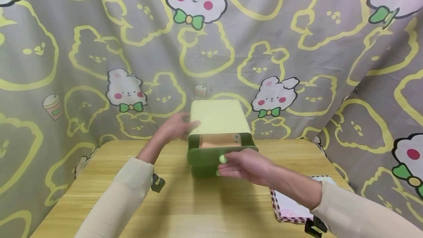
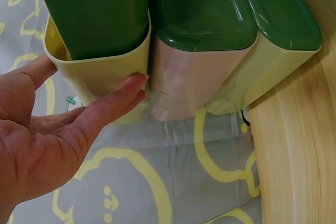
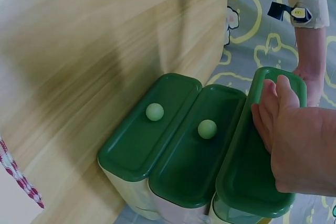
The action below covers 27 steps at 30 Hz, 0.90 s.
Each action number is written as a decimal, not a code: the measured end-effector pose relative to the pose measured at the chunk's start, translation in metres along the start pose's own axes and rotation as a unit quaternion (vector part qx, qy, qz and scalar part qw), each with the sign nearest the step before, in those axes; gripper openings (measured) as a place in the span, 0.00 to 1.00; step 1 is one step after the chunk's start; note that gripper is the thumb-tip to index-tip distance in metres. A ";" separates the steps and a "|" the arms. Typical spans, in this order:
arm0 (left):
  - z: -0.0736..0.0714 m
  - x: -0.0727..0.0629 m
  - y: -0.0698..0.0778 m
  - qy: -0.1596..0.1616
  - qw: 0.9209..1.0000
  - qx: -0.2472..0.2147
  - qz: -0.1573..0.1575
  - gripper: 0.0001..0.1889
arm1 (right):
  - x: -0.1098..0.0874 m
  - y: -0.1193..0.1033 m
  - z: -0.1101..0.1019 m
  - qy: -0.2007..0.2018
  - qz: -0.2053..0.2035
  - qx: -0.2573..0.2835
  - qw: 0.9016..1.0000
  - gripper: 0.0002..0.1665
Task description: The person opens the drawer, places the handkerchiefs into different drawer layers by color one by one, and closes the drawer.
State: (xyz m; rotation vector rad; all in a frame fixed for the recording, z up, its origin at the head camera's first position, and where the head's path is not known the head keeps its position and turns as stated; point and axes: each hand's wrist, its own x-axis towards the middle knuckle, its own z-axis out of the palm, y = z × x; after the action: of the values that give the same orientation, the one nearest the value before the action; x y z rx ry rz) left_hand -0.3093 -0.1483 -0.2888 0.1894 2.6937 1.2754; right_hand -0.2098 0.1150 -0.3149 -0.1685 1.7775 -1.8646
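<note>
Closest of all come the cream sleeves (image 1: 360,208), reaching in over the wooden table (image 1: 165,208) towards a three-tier mini drawer unit (image 1: 216,116) that stands on it near the far edge. From here I see the left hand (image 1: 176,126) spread wide against the left side of the pale-yellow top shell, thumb and fingers apart. The right hand (image 1: 249,164) is at the front, fingers fairly straight, tips touching the round pale knob (image 1: 223,159) and curled round nothing that I can see. The green top drawer (image 1: 205,156) stands partly out, with a peach-coloured box (image 1: 216,140) inside; the two lower drawers sit closed. To the right, partly under the forearm, lies a white pad (image 1: 290,208) with a checked edge, and behind everything hangs a bunny-print curtain (image 1: 211,61)
</note>
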 end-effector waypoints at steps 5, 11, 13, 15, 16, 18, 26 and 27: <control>0.000 0.000 0.001 0.000 1.000 0.005 0.004 0.45 | 0.011 0.000 -0.001 0.020 -0.001 -0.006 1.000 0.22; -0.001 0.001 -0.001 0.001 1.000 0.009 0.007 0.46 | 0.024 -0.001 -0.004 0.044 -0.003 -0.004 0.999 0.21; -0.001 0.001 -0.001 0.001 1.000 0.006 0.006 0.46 | 0.029 -0.001 -0.006 0.044 -0.005 -0.004 0.999 0.22; 0.000 0.001 -0.001 0.000 1.000 0.003 0.006 0.45 | 0.033 -0.002 -0.007 0.047 -0.006 0.000 0.999 0.22; 0.000 0.001 0.000 0.001 1.000 0.003 0.005 0.45 | 0.035 -0.002 -0.008 0.048 -0.007 0.001 0.999 0.22; 0.000 0.001 0.000 0.001 1.000 0.002 0.004 0.45 | 0.038 -0.003 -0.008 0.051 -0.008 0.006 0.999 0.23; 0.000 0.000 0.001 0.002 1.000 0.009 0.005 0.45 | 0.048 -0.005 -0.011 0.061 -0.007 0.014 0.998 0.23; 0.000 0.000 0.001 0.003 1.000 0.011 0.005 0.45 | 0.049 -0.005 -0.011 0.060 -0.007 0.014 0.998 0.24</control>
State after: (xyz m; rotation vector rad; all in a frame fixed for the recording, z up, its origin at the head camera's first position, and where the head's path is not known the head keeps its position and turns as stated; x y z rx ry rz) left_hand -0.3091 -0.1481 -0.2881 0.2022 2.7156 1.2511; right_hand -0.2580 0.1019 -0.3247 -0.0600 1.8341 -1.9455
